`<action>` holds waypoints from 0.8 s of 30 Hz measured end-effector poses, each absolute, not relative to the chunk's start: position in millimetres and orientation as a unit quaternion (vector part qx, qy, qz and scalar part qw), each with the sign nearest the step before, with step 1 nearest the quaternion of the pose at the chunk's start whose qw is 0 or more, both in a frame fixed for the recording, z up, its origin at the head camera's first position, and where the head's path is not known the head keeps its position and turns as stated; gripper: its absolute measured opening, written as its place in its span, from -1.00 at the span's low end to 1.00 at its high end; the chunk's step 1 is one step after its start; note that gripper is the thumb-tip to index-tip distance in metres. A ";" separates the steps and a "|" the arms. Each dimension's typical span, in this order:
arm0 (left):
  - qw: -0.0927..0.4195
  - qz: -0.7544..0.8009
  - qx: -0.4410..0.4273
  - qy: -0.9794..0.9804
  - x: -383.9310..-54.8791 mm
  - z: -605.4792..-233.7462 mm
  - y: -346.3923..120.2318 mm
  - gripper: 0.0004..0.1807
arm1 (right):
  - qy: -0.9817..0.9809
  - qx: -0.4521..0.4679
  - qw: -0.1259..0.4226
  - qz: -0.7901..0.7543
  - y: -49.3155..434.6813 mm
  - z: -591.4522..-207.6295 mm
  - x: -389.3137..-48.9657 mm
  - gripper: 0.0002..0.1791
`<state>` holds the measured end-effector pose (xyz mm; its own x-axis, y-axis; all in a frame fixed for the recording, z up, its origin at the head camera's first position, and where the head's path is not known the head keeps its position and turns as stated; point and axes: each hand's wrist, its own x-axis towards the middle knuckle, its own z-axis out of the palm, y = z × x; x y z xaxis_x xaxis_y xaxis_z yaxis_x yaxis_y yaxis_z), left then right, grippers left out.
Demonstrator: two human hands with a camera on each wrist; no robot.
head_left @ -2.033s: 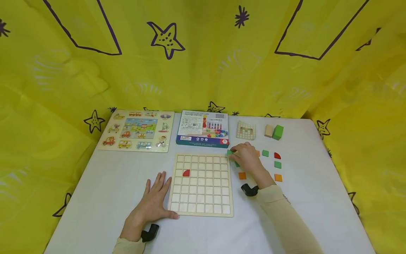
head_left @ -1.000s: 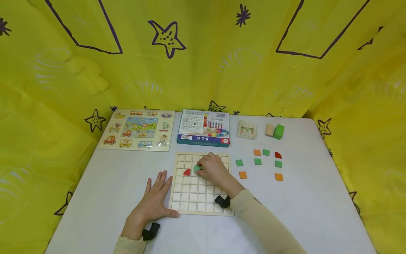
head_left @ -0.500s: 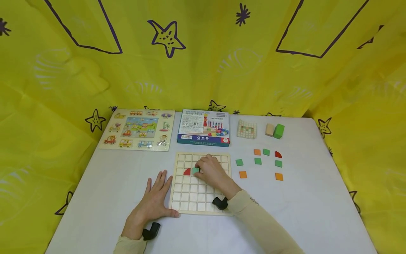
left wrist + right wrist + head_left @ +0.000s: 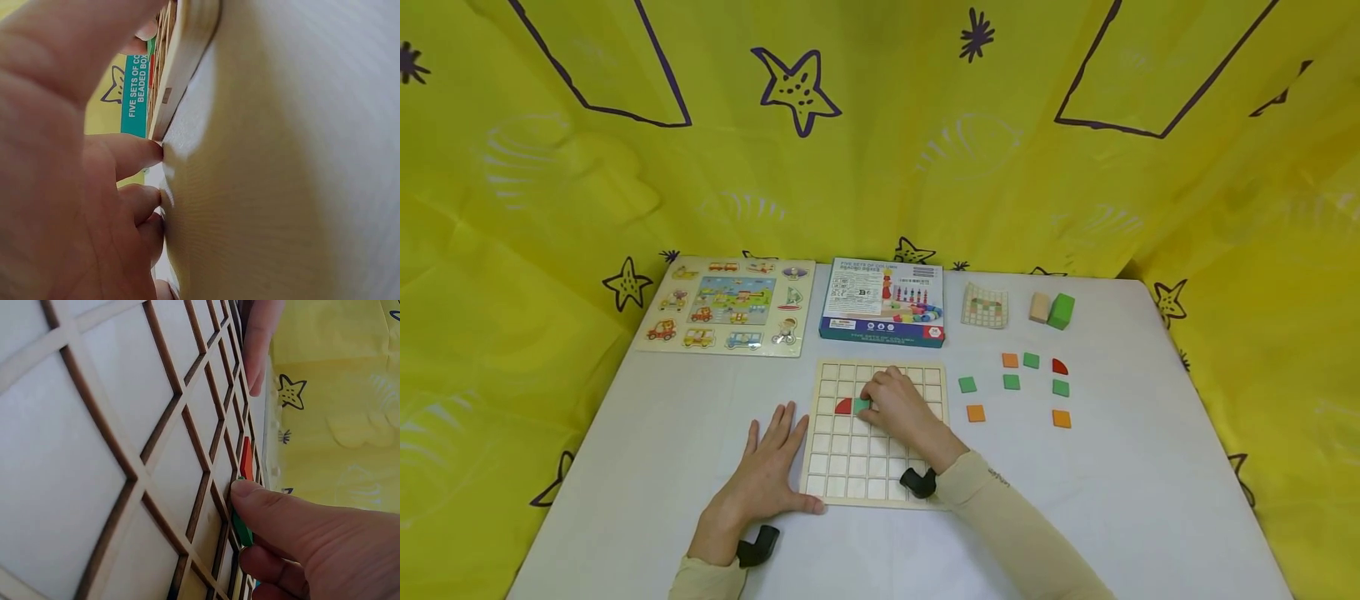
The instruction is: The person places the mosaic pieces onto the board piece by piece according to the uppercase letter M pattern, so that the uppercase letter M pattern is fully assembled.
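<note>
A wooden grid board (image 4: 857, 465) lies flat in the middle of the white table. My right hand (image 4: 904, 412) pinches a green square tile (image 4: 861, 406) at a cell of the grid. In the right wrist view the thumb is on the tile's near edge, and the green tile (image 4: 241, 529) sits tilted against the cell ridges. Just left of it, a red quarter-circle tile (image 4: 843, 406) lies in its own cell. My left hand (image 4: 762, 477) rests on the table with fingers spread along the board's left side, its thumb at the near left corner.
Several loose tiles lie right of the board, among them an orange square (image 4: 975, 413), a green square (image 4: 967, 384) and a red quarter circle (image 4: 1059, 367). Behind stand a picture puzzle (image 4: 655, 336), a toy box (image 4: 850, 292), a pattern card (image 4: 985, 306) and a green block (image 4: 1061, 311).
The right hand has brought the green tile from right of the board onto the grid, then lowered it beside the red quarter circle. The left hand stays in place.
</note>
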<state>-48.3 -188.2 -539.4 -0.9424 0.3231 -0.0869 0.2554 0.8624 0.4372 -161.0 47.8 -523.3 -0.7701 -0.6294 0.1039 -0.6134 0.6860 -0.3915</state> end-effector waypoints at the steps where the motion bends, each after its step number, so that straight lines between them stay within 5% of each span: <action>1: 0.078 0.215 0.151 0.962 -48.8 -539.6 -187.6 0.46 | 0.919 -0.337 0.019 -0.205 48.3 -523.0 -160.7 -0.76; 24: 0.075 0.227 0.146 0.960 -47.2 -541.8 -188.0 0.49 | 0.922 -0.332 0.016 -0.198 63.6 -512.3 -158.1 -0.72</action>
